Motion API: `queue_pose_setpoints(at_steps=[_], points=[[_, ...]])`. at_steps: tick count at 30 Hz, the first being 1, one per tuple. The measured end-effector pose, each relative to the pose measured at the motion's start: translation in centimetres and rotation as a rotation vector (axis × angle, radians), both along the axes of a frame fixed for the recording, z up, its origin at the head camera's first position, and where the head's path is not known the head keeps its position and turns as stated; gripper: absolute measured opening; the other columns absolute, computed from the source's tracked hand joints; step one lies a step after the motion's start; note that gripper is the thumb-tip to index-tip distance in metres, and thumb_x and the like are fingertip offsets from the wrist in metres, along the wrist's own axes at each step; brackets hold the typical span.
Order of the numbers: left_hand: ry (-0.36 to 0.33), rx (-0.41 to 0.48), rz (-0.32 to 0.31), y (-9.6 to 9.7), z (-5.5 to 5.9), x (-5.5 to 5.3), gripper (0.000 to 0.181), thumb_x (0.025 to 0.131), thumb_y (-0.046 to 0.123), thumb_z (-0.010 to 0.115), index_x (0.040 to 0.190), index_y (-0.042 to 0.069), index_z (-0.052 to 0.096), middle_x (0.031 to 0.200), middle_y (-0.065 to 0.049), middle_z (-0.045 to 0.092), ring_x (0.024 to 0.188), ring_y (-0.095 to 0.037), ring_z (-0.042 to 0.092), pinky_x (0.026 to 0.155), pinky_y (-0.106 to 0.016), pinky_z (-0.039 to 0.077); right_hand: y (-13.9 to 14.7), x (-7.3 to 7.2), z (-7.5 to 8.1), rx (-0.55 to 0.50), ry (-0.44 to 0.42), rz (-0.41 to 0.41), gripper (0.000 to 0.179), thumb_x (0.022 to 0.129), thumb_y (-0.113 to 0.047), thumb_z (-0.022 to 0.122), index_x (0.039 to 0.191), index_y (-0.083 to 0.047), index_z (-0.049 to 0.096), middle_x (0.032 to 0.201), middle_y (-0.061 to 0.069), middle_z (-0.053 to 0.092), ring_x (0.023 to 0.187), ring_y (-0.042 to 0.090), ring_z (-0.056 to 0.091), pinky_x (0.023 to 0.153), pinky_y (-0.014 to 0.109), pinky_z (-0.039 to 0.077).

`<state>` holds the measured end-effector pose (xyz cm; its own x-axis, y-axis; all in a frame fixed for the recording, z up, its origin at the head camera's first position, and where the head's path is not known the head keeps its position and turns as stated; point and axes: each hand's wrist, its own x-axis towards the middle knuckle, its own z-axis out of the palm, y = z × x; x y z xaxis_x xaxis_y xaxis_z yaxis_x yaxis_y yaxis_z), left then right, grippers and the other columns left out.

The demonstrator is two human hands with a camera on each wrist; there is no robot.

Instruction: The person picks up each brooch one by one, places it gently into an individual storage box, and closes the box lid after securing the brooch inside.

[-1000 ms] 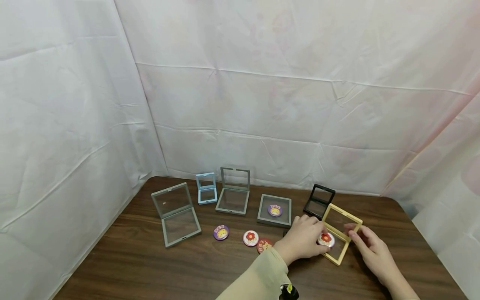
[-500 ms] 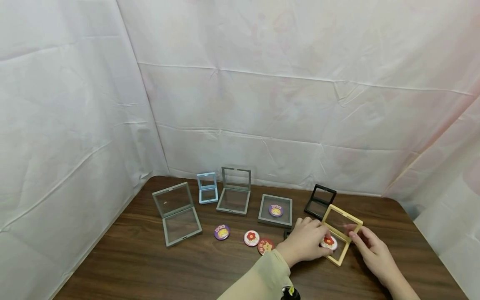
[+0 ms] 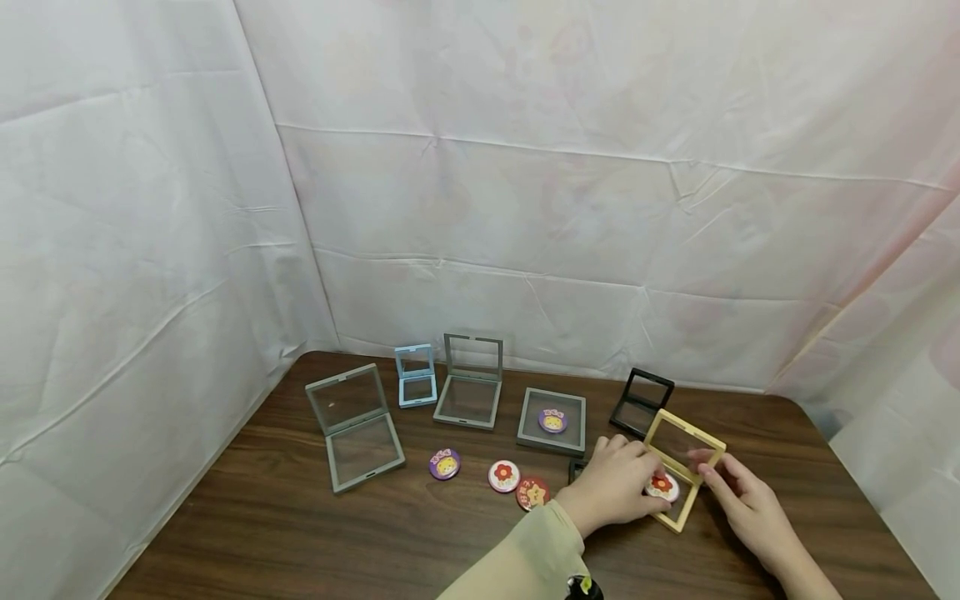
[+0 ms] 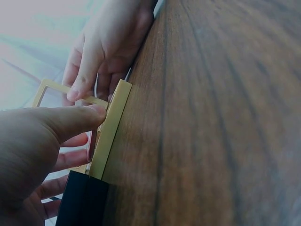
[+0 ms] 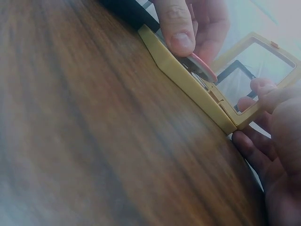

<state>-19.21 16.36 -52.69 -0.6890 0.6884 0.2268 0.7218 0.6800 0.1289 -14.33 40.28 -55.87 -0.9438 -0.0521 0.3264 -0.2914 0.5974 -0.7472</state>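
Note:
My left hand (image 3: 615, 482) pinches a round white badge (image 3: 663, 487) with a red flower between thumb and fingers. It holds the badge over the lower half of an opened yellow display frame (image 3: 688, 507). In the right wrist view the badge (image 5: 203, 68) is tilted, its edge close to the frame's base; whether they touch I cannot tell. My right hand (image 3: 742, 504) grips the side of the raised yellow lid (image 5: 282, 52) between thumb and fingers. A dark frame (image 4: 82, 200) lies beside the yellow one, mostly hidden by my left hand in the head view.
Left of my hands lie a red star badge (image 3: 532, 494), another flower badge (image 3: 504, 476) and a purple badge (image 3: 445, 464). A closed grey frame (image 3: 528, 435) bears a purple badge (image 3: 552, 421). Opened grey, blue (image 3: 417, 404) and black (image 3: 651, 379) frames stand farther back.
My left hand has shifted slightly right and toward me, carrying the flower badge further over the yellow frame's base. My right hand and the yellow frame have stayed put.

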Motion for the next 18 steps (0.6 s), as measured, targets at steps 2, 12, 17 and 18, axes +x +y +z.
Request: queue_pose_setpoints(at_steps=[2,12,17,18], points=[[0.003,-0.003,0.001,0.0,0.03,0.03,0.033,0.095,0.067,0.077,0.115,0.041,0.072,0.123,0.024,0.066,0.105,-0.002,0.052,0.085,-0.025,0.035,-0.02,-0.01,0.01,-0.003,0.001,0.005,0.028,0.116,-0.015,0.055,0.139,-0.004,0.068,0.13,0.017,0.073,0.113,-0.013,0.062,0.087,0.01,0.052],[-0.027,-0.013,-0.012,-0.06,0.04,-0.17,0.036,0.094,0.068,0.078,0.118,0.042,0.072,0.126,0.023,0.066,0.107,-0.003,0.052,0.084,-0.026,0.034,-0.14,-0.06,-0.07,-0.022,0.019,0.038,0.029,0.117,-0.011,0.053,0.139,0.0,0.067,0.133,0.022,0.071,0.114,-0.01,0.065,0.088,0.013,0.055],[-0.044,-0.017,-0.015,-0.1,0.16,-0.23,0.034,0.094,0.064,0.079,0.118,0.042,0.071,0.125,0.023,0.065,0.108,-0.003,0.052,0.085,-0.027,0.035,-0.14,-0.03,-0.03,-0.025,0.012,0.039,0.029,0.117,-0.012,0.053,0.139,0.0,0.067,0.134,0.023,0.07,0.114,-0.01,0.064,0.088,0.014,0.055],[-0.047,-0.017,-0.016,-0.1,0.2,-0.22,0.033,0.094,0.063,0.079,0.118,0.042,0.071,0.124,0.023,0.065,0.108,-0.003,0.052,0.085,-0.027,0.035,-0.14,-0.04,-0.03,-0.026,0.011,0.039,0.029,0.117,-0.012,0.053,0.139,0.0,0.067,0.134,0.023,0.07,0.114,-0.01,0.064,0.087,0.014,0.056]])
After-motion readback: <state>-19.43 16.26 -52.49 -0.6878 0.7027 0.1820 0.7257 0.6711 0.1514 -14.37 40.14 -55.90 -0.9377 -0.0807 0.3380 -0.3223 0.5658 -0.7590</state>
